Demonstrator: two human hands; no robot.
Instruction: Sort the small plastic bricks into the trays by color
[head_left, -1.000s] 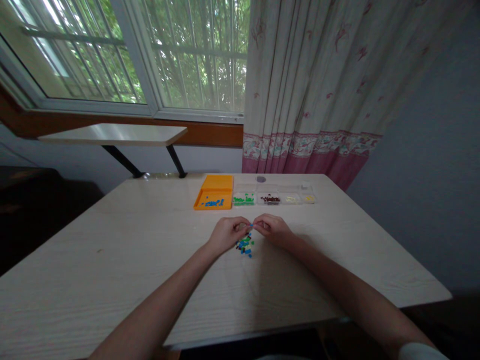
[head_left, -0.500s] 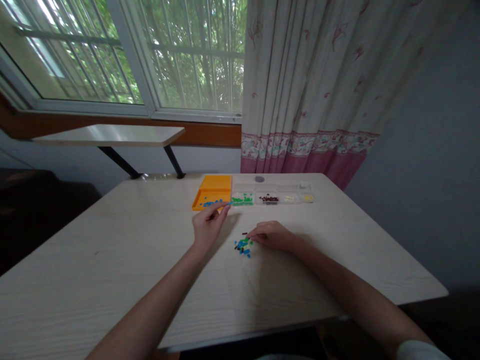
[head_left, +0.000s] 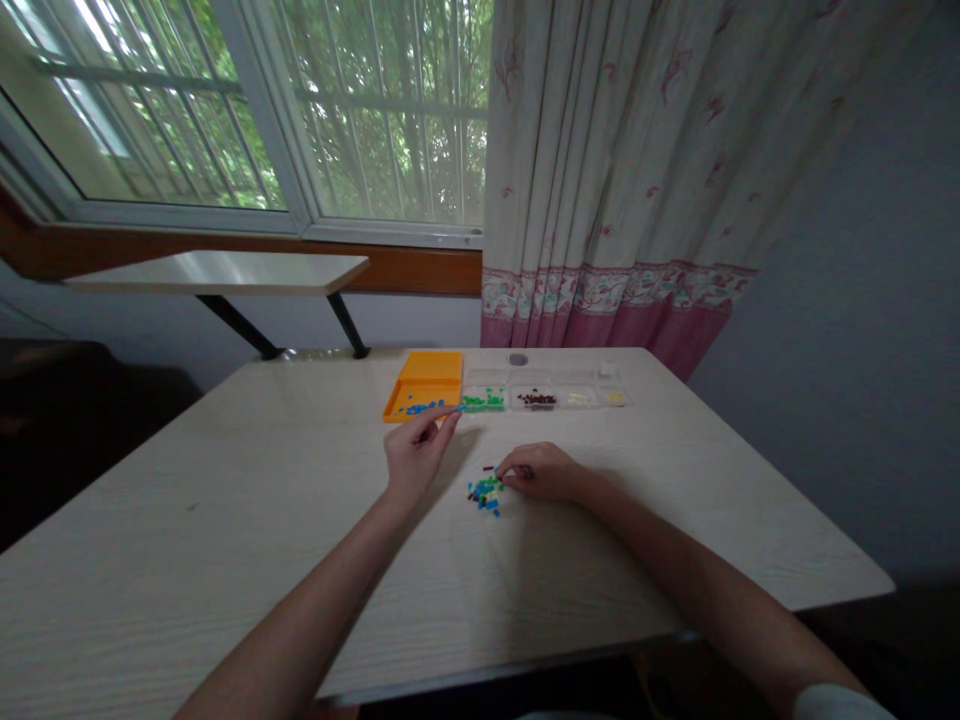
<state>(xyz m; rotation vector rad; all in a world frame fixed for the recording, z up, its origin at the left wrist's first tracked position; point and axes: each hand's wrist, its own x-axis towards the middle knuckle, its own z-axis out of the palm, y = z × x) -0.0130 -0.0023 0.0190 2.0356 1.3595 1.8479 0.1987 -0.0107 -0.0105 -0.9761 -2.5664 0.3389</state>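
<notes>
My left hand [head_left: 416,448] is closed in a pinch on a small blue brick [head_left: 460,408], just in front of the orange box and the green pieces. My right hand [head_left: 546,470] rests on the table with its thumb and forefinger closed at the right edge of a small mixed pile [head_left: 486,491] of blue, green, dark brown and pale pieces. What lies between those fingertips is too small to make out. Dark brown pieces [head_left: 537,398] and yellow pieces [head_left: 614,397] lie in compartments farther back.
An open orange box [head_left: 430,366] holds several blue pieces [head_left: 424,408]. Beside it stand clear plastic boxes [head_left: 571,380], one with green pieces [head_left: 484,399]. A grey round object [head_left: 518,359] lies behind them. A raised shelf [head_left: 225,270] stands at the back left of the table [head_left: 285,470].
My right hand's fingertips have shifted slightly at the pile's edge. My left hand stays almost in place with the blue brick.
</notes>
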